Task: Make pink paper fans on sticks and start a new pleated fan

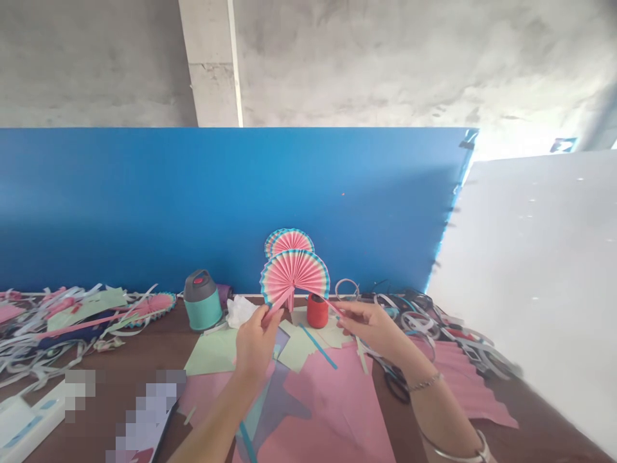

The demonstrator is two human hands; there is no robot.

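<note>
A pleated paper fan (296, 267), pink with a pale band and a blue rim, is spread wide above the table. My left hand (258, 337) pinches its left end strip, thumb and fingers closed. At the other end, my right hand (369, 321) grips the right strip between thumb and fingers. Behind it, more pleated fans (290, 240) stand upright near the blue panel. A red spool of thread (317, 312) sits just past the held fan, between my hands. Below lie pink paper sheets (332, 399), pale green sheets (212, 350) and a thin blue strip (318, 346).
A teal, grey-topped container (202, 302) stands back left. Tangled white strips (72, 341) and another pink fan (154, 305) lie left of it. At right are coiled strips (424, 321), black-handled scissors (398, 382) and pleated pink paper (463, 379). A blue panel (144, 206) closes off the back.
</note>
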